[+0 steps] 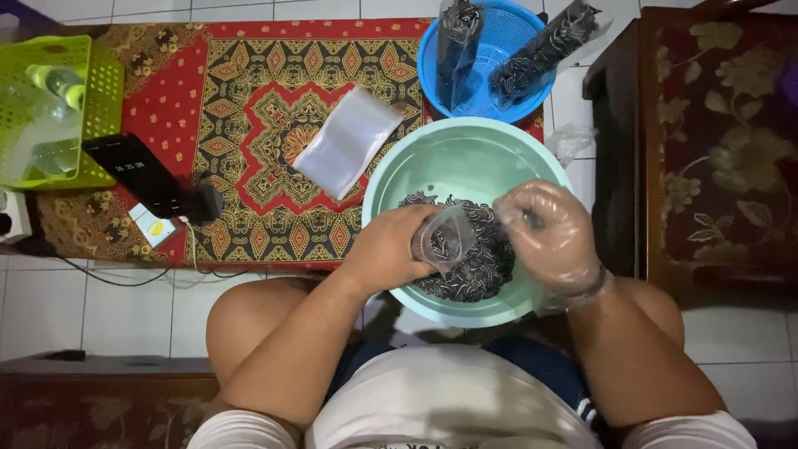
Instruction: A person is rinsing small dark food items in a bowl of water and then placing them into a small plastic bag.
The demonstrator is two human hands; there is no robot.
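A pale green basin sits on the floor between my knees, holding a heap of dark patterned chips. My left hand grips a small clear plastic bag held open over the heap. My right hand, in a thin clear plastic glove, hovers beside the bag's mouth with its fingers pinched on a few chips. Both hands are inside the basin's rim.
A blue basket behind the basin holds two filled bags. A stack of empty clear bags lies on the red patterned rug. A green basket and a black device are at left, and a dark wooden cabinet stands at right.
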